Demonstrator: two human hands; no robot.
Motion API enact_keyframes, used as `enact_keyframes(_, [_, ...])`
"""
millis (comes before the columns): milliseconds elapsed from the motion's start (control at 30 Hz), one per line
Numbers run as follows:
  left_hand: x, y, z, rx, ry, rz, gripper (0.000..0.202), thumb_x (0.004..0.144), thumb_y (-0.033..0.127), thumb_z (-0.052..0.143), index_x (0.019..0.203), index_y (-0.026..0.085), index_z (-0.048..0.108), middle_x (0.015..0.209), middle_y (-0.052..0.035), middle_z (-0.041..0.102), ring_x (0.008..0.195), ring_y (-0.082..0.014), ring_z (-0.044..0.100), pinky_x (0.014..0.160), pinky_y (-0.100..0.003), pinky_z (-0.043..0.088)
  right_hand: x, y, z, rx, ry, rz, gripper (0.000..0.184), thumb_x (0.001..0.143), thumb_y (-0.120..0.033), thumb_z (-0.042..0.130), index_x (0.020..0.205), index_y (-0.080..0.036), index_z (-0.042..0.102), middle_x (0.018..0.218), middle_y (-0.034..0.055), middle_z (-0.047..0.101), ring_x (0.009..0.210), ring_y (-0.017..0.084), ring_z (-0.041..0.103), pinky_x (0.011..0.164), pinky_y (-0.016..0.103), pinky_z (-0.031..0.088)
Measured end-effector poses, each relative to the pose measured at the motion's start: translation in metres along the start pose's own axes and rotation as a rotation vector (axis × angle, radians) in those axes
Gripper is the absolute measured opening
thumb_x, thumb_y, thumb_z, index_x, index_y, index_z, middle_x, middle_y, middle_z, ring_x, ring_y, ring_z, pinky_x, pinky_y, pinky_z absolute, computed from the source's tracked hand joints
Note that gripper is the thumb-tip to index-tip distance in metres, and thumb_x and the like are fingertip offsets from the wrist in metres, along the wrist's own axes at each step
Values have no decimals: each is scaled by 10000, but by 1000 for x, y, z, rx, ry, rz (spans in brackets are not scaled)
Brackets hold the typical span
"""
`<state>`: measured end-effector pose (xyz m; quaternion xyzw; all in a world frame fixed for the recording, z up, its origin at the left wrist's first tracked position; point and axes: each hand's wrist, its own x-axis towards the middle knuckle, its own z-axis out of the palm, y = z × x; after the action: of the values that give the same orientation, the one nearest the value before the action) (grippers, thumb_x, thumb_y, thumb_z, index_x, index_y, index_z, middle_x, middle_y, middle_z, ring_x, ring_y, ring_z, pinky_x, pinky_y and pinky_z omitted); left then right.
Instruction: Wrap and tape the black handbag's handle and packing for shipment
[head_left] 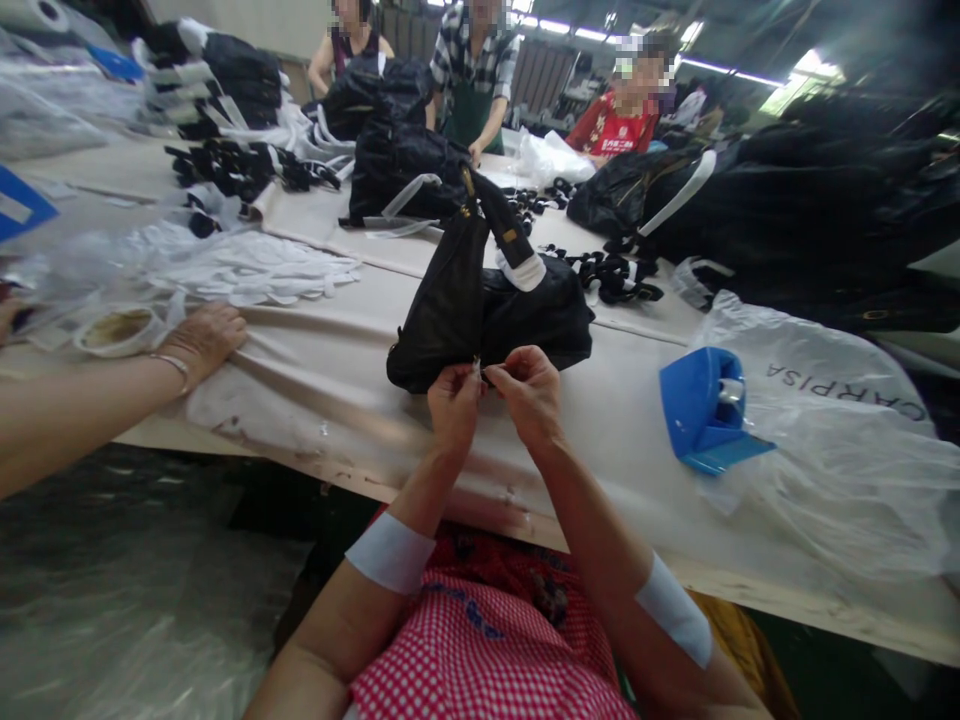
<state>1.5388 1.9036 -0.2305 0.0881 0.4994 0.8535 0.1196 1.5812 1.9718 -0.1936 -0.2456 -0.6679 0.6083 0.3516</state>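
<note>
On the table in front of me lies a black handbag (442, 310), its handle standing up with a white wrap (526, 274) around part of it. At the bag's near edge, the fingertips of my left hand (454, 405) pinch a small, pale, shiny piece that is too small to name. Close beside it, my right hand (534, 398) has thumb and forefinger pressed together, almost meeting the left fingertips. Whatever the right fingers hold is too small to make out. White patches wrap both my forearms.
A blue tape dispenser (694, 410) stands to the right beside clear plastic bags (847, 420). Another person's hand (206, 343) rests at left near a tape roll (116, 330). White strips (259, 268) lie behind it. More black bags (810, 210) are heaped at right; several people work across the table.
</note>
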Motion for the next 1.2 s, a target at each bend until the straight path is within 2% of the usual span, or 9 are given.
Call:
enact_keyframes(200, [3,6,-8,-64,-80,-134,261,640,361,766,627,183,576,496,53,504,470,-73,455,479,-204,337,12,10,-7,-13,-20,59,290,564,-326,692,718,-234,465,591,-80,481,519,94,436,476,229,367])
enact_keyframes(367, [8,11,-21,-91,-133,-305,250,574,315,822,671,160,653,550,23,585,517,-96,540,504,-210,415,12,19,-2,105,-70,172,302,545,-315,730,690,-229,479,540,-90,472,475,88,425,450,228,367])
enact_keyframes(533, [12,16,-21,-145,-12,-508,186,562,161,770,692,163,637,567,15,625,515,-110,585,501,-214,456,15,26,1,186,-162,301,381,511,-346,800,705,-222,497,542,-81,525,494,103,500,474,232,410])
enact_keyframes(667, [14,20,-16,-196,55,-620,161,582,104,713,687,160,605,555,15,621,495,-105,591,496,-211,466,19,28,2,185,-211,332,414,504,-386,829,738,-206,539,565,-66,566,508,104,529,494,230,422])
enact_keyframes(733, [13,21,-13,-195,94,-618,175,579,101,709,692,161,590,554,18,620,488,-103,591,499,-214,468,20,26,2,170,-216,326,419,504,-402,838,736,-201,553,569,-63,570,506,97,521,484,221,408])
enact_keyframes(833, [10,20,-9,-189,147,-523,254,561,120,727,736,179,552,559,35,622,486,-113,596,494,-216,449,21,22,3,141,-236,295,402,518,-423,841,691,-193,560,555,-54,567,489,85,492,454,209,368])
enact_keyframes(933, [7,17,-5,-204,125,-430,318,535,142,742,749,192,514,555,58,604,491,-111,591,501,-216,441,21,18,5,176,-268,265,358,538,-408,825,695,-190,589,559,-50,576,477,84,484,454,215,383])
enact_keyframes(1100, [10,14,-6,-175,85,-354,365,526,216,805,765,184,530,611,55,611,509,-103,589,509,-219,432,22,14,7,215,-316,252,278,571,-330,729,796,-196,636,683,-21,646,522,104,518,500,240,433])
enact_keyframes(1200, [14,16,-8,-165,56,-326,389,529,268,834,788,176,557,651,34,636,544,-113,611,533,-230,448,22,6,5,21,-264,191,241,706,-388,621,849,-195,637,692,9,647,596,159,588,583,285,486])
